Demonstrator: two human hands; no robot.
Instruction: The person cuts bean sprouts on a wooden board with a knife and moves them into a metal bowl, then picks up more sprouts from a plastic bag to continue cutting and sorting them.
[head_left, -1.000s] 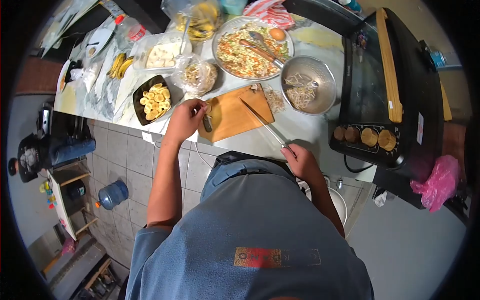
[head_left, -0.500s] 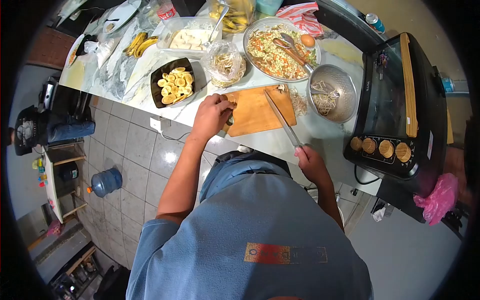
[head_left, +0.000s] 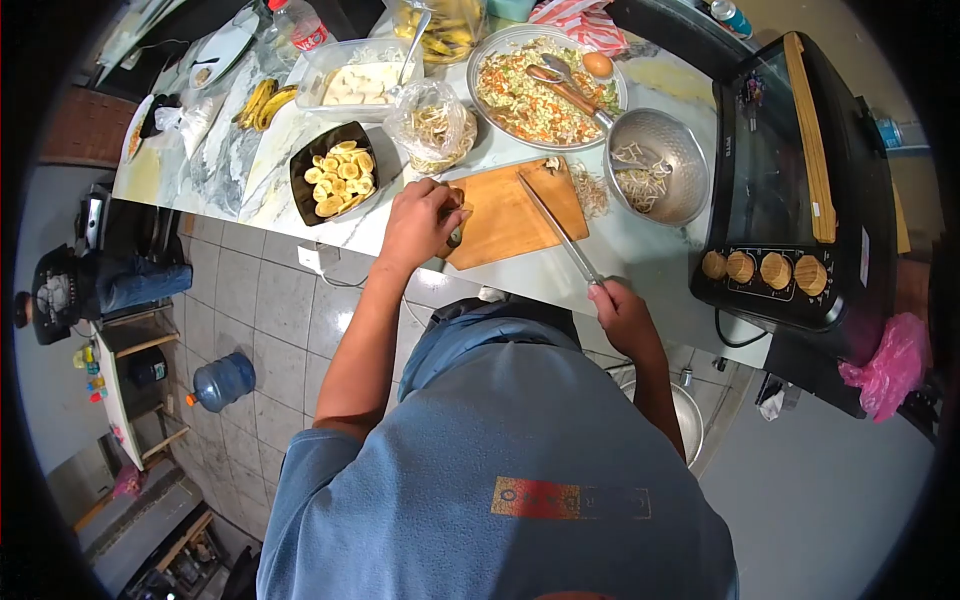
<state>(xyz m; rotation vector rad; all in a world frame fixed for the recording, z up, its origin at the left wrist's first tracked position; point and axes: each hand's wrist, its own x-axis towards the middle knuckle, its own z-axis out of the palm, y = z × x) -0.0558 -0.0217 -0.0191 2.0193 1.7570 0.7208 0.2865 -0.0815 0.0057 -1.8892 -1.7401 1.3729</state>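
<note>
My left hand (head_left: pixel 422 222) is at the left edge of the wooden cutting board (head_left: pixel 510 220), its fingers pinched around something small and dark that I cannot make out. My right hand (head_left: pixel 622 312) is closed on the handle of a long knife (head_left: pixel 557 228), whose blade lies slanted over the right part of the board. A small pale-and-dark piece (head_left: pixel 553 164) rests at the board's top edge. Thin sprouts (head_left: pixel 588 190) lie just right of the board. Beyond them stands a metal pot (head_left: pixel 683 165) with more sprouts inside.
A dark bowl of banana slices (head_left: pixel 340 182), a bag of sprouts (head_left: pixel 432 125), a plastic tub (head_left: pixel 352 85) and a tray of chopped vegetables (head_left: pixel 535 95) stand behind the board. A black oven (head_left: pixel 775 180) is at right. One person (head_left: pixel 75 270) is far left.
The whole view has shifted slightly. My left hand's fingers have turned a little at the board's left edge. The knife stays in my right hand, over the board.
</note>
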